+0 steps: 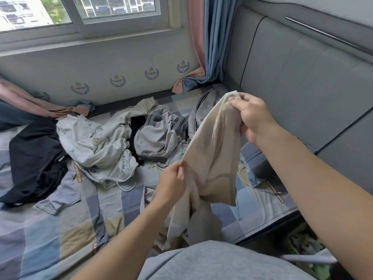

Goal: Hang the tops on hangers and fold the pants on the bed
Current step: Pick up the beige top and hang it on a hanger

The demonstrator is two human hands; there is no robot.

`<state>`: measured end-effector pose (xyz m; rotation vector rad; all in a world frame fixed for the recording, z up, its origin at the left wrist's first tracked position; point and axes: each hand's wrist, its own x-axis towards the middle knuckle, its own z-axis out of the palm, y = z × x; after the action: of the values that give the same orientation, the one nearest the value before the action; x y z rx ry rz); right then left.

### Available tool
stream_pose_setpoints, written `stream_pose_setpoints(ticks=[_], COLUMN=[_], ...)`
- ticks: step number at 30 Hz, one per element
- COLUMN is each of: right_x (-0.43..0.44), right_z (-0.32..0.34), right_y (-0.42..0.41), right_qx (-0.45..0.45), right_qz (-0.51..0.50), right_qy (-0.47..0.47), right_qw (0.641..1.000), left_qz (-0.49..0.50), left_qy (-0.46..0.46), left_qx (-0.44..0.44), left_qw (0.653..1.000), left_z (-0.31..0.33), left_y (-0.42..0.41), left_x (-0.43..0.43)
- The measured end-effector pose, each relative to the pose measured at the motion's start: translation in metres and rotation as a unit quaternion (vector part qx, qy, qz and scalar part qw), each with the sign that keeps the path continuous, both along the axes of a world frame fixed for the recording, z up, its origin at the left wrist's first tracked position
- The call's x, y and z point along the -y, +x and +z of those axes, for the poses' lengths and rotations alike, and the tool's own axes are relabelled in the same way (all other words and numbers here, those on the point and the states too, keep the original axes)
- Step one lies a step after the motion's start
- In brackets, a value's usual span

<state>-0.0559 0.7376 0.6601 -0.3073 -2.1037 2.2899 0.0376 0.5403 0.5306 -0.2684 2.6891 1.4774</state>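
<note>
The right hand (250, 116), right of centre, grips the top edge of a beige garment (214, 154), its fingers curled round bunched cloth. The left hand (173, 178), lower and near the middle of the frame, pinches the same garment at its left edge between thumb and fingers. The cloth hangs stretched between the two hands, raised above the bed (60, 229). Its lower part falls in folds toward the person's grey shirt (212, 261) at the bottom edge. Whether it is a top or pants cannot be told.

Behind the hands, across the middle of the frame, more clothes lie crumpled on the bed. A grey garment (159, 136) sits just left of the beige one. Further left is a pale hoodie (96, 142) with a loose drawstring, and dark cloth shows between the two. A black garment (34, 154) is spread at the left edge, touching the hoodie, with a small blue-grey piece (58, 197) below it. Another grey piece (203, 106) lies toward the far corner, partly hidden by the beige cloth.

A padded grey headboard (302, 77) fills the upper right. A pink and blue curtain (212, 37) hangs at top centre, beside the window (80, 13) in the upper left.
</note>
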Motion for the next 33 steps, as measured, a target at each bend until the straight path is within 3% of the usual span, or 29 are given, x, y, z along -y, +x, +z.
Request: stream_pose_setpoints(ticks=[5,10,13,18,21,23,28,30,33], right_x=[-0.006,0.018,0.039,0.035,0.021,0.010,0.000,0.002,0.007], right_z=[-0.040,-0.099,-0.131,-0.159,-0.148,-0.131,-0.083,-0.065,-0.041], right_y=[0.027,0.085,0.100,0.087,0.078,0.071,0.047,0.042,0.037], right_qx=[0.013,0.048,0.057,0.033,-0.013,-0.037,-0.045,-0.049,-0.032], right_qz=[0.049,0.246,0.299,0.239,0.197,0.163,0.100,0.075,0.078], right_qy=[0.223,0.167,0.184,0.268,0.281,0.270,0.195,0.146,0.033], right_qw=[0.974,0.953,0.935,0.932,0.939,0.948,0.975,0.985,0.996], left_qz=[0.028,0.047,0.040,0.065,0.128,0.142,0.047,-0.039,-0.163], left_qy=[0.135,0.334,0.420,0.467,0.483,0.454,0.239,0.170,0.082], left_qx=[-0.012,0.020,0.036,0.034,0.004,-0.015,0.021,0.057,0.128], left_qw=[0.990,0.941,0.906,0.881,0.866,0.880,0.970,0.983,0.975], left_z=[0.036,0.071,0.082,0.083,0.079,0.074,0.045,0.030,-0.001], left_y=[-0.014,-0.016,-0.019,-0.025,-0.030,-0.031,-0.016,-0.006,0.003], left_x=[0.008,0.008,0.003,-0.003,0.006,0.014,0.009,-0.005,-0.022])
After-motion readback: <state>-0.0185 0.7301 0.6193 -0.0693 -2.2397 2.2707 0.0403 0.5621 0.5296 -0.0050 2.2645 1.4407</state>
